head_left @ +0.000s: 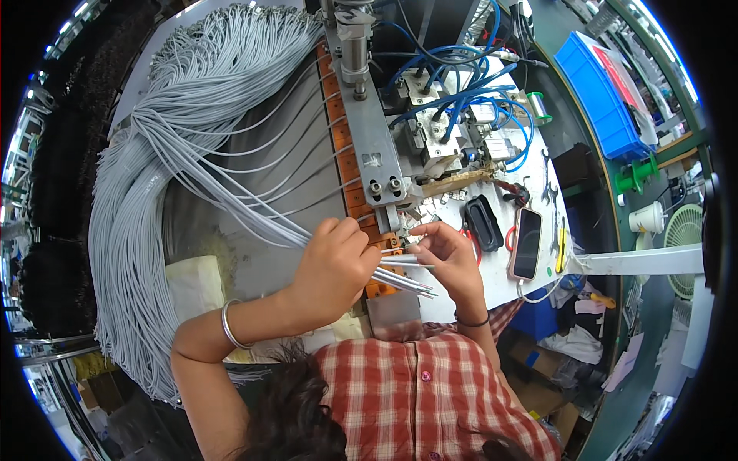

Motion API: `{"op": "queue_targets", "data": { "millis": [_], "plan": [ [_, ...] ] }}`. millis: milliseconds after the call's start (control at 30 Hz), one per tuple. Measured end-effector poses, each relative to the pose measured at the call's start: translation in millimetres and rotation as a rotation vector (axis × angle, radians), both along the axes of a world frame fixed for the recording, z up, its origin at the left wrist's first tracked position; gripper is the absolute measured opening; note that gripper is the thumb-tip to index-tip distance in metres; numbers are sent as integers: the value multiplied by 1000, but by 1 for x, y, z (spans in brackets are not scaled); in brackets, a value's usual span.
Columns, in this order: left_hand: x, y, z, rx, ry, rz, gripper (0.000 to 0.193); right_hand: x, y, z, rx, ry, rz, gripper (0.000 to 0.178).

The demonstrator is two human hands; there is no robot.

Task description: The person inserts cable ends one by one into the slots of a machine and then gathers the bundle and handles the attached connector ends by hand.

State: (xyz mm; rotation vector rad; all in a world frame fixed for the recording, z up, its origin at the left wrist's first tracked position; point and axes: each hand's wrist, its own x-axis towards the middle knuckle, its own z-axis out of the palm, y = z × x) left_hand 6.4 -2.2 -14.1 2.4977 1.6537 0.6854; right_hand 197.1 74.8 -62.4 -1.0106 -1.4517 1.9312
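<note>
My left hand (336, 265) is closed around a bunch of grey cables (265, 221), whose stripped ends (407, 284) stick out to the right below my right hand. At the foot of the machine's metal head (367, 131), my right hand (452, 265) has its thumb and forefinger curled together by the cable tips. What sits between those fingertips is too small to make out. Under the hands runs an orange block strip (346, 165), with single grey cables lying across to it at intervals. A large bundle of the same cables (127, 223) curves down the left side of the table.
Blue air hoses (461, 100) and metal cylinders crowd the machine's right side. On the white tabletop lie a phone (526, 244), a black tray (483, 223), wrenches (552, 203) and a yellow cutter (562, 244). A blue bin (596, 100) stands farther right.
</note>
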Motion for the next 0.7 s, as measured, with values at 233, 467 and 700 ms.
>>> {"op": "queue_targets", "data": {
  "millis": [233,467,700],
  "plan": [
    [0,-3,5,-106,-61,-18,21,-4,-4,-1,133,153,-52,15],
    [2,-4,4,-58,-117,67,20,0,-9,4,42,127,-108,10],
    [2,-3,9,-44,-126,23,18,4,-3,4,-245,274,160,11]
  ]
}}
